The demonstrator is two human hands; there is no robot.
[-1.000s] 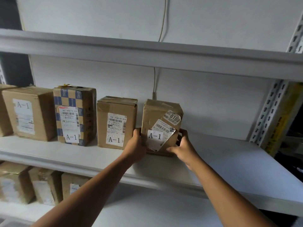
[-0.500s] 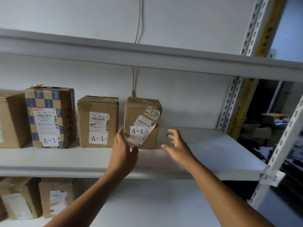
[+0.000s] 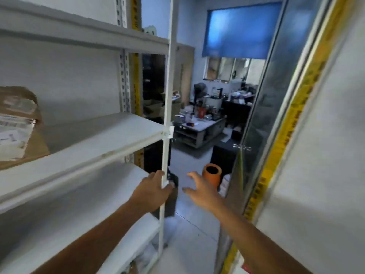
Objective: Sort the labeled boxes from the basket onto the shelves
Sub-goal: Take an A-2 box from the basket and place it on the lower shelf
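White shelving fills the left side, three boards in view stacked one above another, with one slim white upright post at their front corner. Across a narrow aisle of pale floor stands a second rack on the right, its edge marked by a yellow strip. Between the two racks the aisle opens into a blurred, cluttered workroom with one low table and one blue blind over the window. One cardboard box with a white label sits at the far left of the middle board; the board to its right lies bare up to the post. One orange cylinder stands on the floor ahead. Two hands reach forward: the left hand is up against the post, thumb across it, though blur hides whether it truly grips; the right hand hangs spread and unladen in the aisle.
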